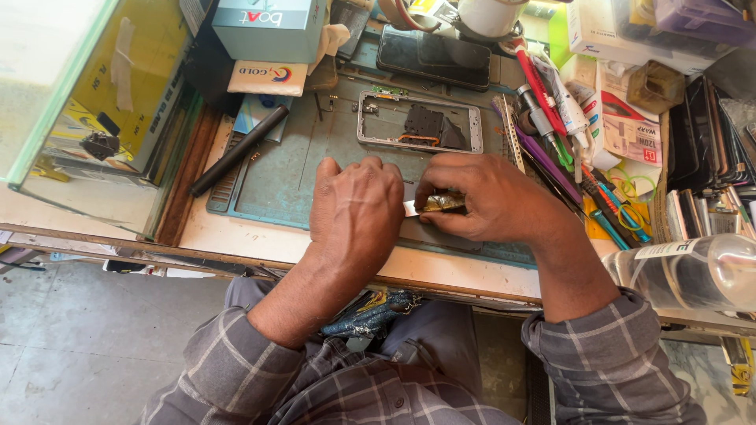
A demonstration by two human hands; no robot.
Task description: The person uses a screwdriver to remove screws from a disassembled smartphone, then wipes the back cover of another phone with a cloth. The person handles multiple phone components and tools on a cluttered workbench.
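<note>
Cluttered workbench [236,236] with a blue mat [276,189], open phone frame [419,122] well apart behind the hands, tool pile [567,149] at right. Left hand [354,208] lies flat, fingers together, pinning something hidden beneath; right hand [480,197] pinches a small gold part [442,203] against a thin metal strip [411,208]. Risk: a slip could bend or tear the part, or flick it into the clutter.

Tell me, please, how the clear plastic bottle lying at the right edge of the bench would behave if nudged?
The bottle lies on its side, so it would probably roll. It looks mostly empty, hence likely light and easily shifted. Its smooth clear wall may be a little slippery, and it sits near the bench edge, so a push could send it off.
</note>
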